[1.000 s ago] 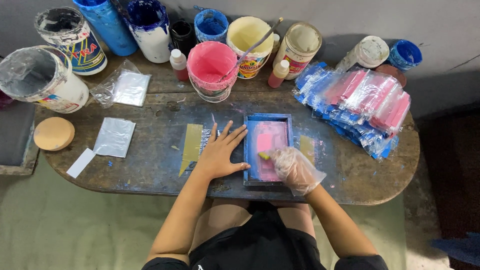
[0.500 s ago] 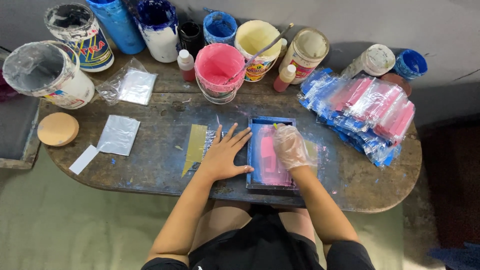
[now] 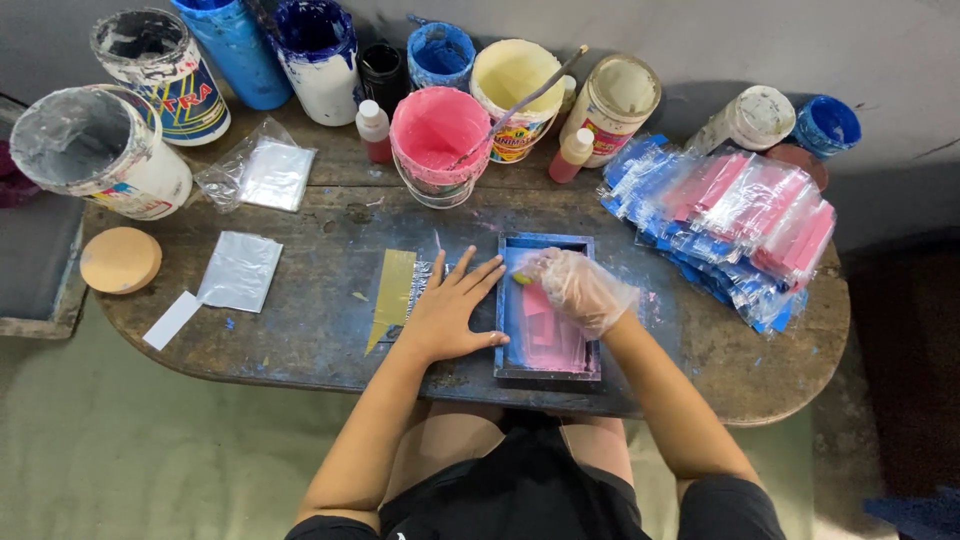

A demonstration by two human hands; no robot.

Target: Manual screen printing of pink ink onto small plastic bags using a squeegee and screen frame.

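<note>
A small blue frame with pink paint lies on the bench, its long side pointing away from the person. The left hand lies flat with fingers spread, touching the frame's left edge. The gloved right hand sits on the frame's far end, its grip curled around something small and yellow.

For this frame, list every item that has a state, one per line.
Left hand: bare, flat on the table, fingers spread beside the frame.
Right hand: in a clear glove, pressed on the frame.
Blue frame: flat, smeared pink inside.
Pink bucket: open, stick inside.
Packets: stacked, bagged.
</note>
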